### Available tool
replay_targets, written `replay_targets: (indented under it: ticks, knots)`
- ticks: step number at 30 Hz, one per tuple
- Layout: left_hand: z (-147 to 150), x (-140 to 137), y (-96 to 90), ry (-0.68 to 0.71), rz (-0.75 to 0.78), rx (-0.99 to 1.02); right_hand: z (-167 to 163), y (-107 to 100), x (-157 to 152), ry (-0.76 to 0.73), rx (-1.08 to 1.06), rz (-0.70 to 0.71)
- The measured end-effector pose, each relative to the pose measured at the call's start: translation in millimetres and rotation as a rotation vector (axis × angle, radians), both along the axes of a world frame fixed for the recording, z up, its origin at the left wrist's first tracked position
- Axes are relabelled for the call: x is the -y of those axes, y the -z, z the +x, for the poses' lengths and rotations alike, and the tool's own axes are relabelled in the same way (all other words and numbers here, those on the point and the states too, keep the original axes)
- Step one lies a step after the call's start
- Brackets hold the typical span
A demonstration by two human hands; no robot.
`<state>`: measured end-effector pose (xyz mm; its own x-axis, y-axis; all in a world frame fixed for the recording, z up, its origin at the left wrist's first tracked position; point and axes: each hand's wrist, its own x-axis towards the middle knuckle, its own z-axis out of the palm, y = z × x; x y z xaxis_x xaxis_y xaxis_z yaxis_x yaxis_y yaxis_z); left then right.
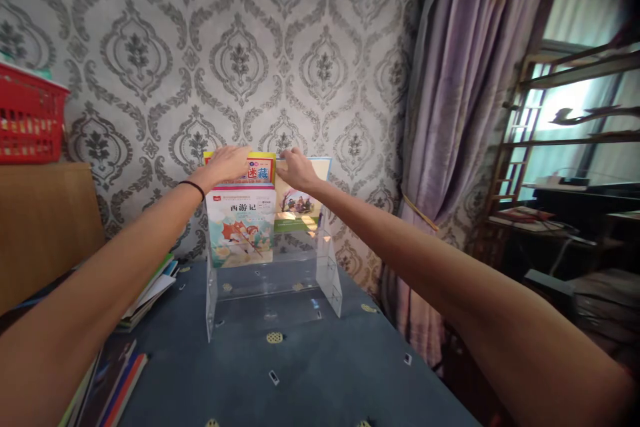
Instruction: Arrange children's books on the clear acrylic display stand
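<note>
A clear acrylic book rack (329, 273) stands on the table, holding books in tiers. My left hand (231, 163) is closed over the top edge of a red-and-yellow book (263, 172); some of its fingertips are hidden. In front of that book leans a pale picture book (243, 230) with an illustrated cover. My right hand (299, 170) grips the upper left corner of a cream-and-green book (300, 207) on the rack's right side. Both arms reach forward, and a dark band circles my left wrist.
Stacked books (150, 290) lie left of the rack, with more books (117, 380) nearer me. A red basket (33, 113) sits on a wooden cabinet (50, 227) at far left. Patterned wall stands behind; a purple curtain (455, 80) and wooden shelves (575, 140) are at right.
</note>
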<state>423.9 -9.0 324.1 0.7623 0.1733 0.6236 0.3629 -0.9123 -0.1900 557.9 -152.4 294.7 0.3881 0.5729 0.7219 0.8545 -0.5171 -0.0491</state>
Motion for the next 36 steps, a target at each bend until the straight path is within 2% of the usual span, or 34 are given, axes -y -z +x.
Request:
replay_targets:
  ticks: [6, 9, 11, 13, 15, 16, 19, 23, 25, 28, 36]
  knots:
    - [-10, -13, -4.7, 0.077, 0.005, 0.004, 0, 0, 5, -0.013, 0.019, -0.023]
    - [-22, -30, -7.1, 0.119, -0.06, 0.116, 0, 0, 6, -0.01, 0.026, -0.024]
    - [-29, -43, -4.2, 0.22, -0.251, 0.289, 1, 1, 6, -0.006, 0.032, -0.022]
    - [-34, -55, 4.2, 0.378, -0.579, 0.479, 0, 1, 6, -0.001, 0.042, -0.018]
    - [-36, -64, 17.6, 0.493, -0.858, 0.576, 0, 2, 7, 0.007, 0.056, -0.014]
    - [-37, -68, 25.6, 0.524, -0.942, 0.587, -1, 2, 7, 0.011, 0.066, -0.012]
    - [-36, -73, 50.5, 0.582, -1.063, 0.555, -5, 3, 9, 0.016, 0.107, -0.008]
    - [-37, -73, 78.3, 0.731, -1.289, 0.53, -10, 4, 8, 0.026, 0.232, 0.004]
    - [-38, -73, 88.1, 0.756, -1.348, 0.538, -10, 4, 4, 0.007, 0.27, 0.033]
    - [-38, -75, 97.2, 0.739, -1.398, 0.556, -8, 5, -5, -0.051, 0.198, 0.075]
    - [-24, -78, 101.2, 0.73, -1.45, 0.628, 9, 4, -13, -0.262, 0.016, 0.147]
